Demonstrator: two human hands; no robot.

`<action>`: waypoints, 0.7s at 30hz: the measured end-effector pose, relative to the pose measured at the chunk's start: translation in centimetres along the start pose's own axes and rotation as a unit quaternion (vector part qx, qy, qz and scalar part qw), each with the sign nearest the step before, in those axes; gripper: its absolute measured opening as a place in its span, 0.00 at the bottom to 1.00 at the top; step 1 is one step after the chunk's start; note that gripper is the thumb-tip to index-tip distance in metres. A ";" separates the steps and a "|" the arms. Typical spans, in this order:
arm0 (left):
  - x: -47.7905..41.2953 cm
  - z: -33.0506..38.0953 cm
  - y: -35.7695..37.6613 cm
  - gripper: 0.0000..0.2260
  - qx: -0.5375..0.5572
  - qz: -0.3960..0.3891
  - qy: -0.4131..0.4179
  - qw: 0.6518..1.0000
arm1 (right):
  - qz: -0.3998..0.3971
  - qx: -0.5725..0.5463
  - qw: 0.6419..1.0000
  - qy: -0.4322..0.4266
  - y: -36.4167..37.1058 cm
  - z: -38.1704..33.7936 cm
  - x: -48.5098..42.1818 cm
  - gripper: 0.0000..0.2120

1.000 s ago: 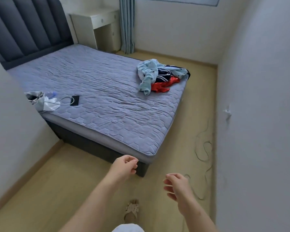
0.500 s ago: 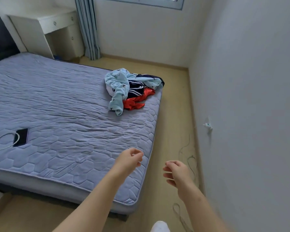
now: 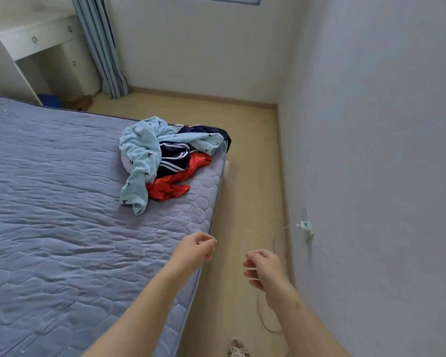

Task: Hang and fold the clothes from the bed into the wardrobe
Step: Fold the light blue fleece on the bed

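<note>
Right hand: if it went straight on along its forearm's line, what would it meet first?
Likely the edge of the bed, then the red garment in the clothes pile. The right hand hangs over the floor strip, loosely curled and empty, nothing between. Height is unclear, so it may clear the edge.

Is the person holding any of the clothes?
No, the left hand and right hand hold nothing, and the pile of clothes lies apart from them on the bed.

Clothes (image 3: 142, 155) lie on the bed's (image 3: 62, 228) far corner at twelve o'clock; desk (image 3: 23, 39) at ten, curtain (image 3: 101, 47) just right of it.
</note>
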State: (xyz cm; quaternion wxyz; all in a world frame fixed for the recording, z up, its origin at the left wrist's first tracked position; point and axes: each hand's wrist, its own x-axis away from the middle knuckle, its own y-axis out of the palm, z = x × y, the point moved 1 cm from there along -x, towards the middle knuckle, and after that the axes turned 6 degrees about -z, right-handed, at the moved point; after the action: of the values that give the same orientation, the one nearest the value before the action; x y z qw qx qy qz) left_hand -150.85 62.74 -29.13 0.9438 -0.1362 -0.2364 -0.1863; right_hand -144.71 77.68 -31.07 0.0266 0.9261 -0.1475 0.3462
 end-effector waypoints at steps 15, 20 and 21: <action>-22.1 11.1 -0.9 0.05 0.040 0.074 -0.035 0.996 | -0.041 0.032 0.998 0.034 -3.4 -15.9 -21.1 0.07; -32.7 14.7 -5.4 0.06 0.035 0.088 -0.030 0.995 | -0.059 0.058 0.996 0.019 -0.1 -24.5 -30.8 0.07; -34.8 15.7 -6.6 0.06 0.037 0.088 -0.031 0.995 | -0.063 0.062 0.996 0.015 0.8 -26.7 -32.7 0.07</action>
State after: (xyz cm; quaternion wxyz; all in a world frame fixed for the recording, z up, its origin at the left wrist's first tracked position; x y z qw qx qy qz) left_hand -188.25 72.27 -31.94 0.9532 -0.1276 -0.2594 -0.0890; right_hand -185.29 89.24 -32.06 -0.0069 0.9280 -0.0667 0.3665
